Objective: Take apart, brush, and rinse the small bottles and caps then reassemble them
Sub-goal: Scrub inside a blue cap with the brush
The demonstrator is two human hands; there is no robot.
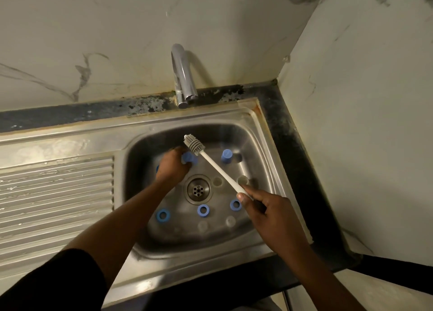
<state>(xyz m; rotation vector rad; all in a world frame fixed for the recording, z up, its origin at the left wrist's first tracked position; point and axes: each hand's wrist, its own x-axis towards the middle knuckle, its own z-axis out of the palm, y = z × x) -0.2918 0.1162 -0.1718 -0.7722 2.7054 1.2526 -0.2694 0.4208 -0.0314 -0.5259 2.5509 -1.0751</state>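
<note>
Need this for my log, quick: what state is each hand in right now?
Left hand: grips a blurred blue bottle part.
Right hand: grips the white bottle brush by its handle.

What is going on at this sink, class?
A person is cleaning small bottle parts in a steel sink. The left hand grips a blue piece, while the right hand holds a white brush, its head just beside that piece. A blue bottle stands upright nearby; three blue rings lie near the drain.
</note>
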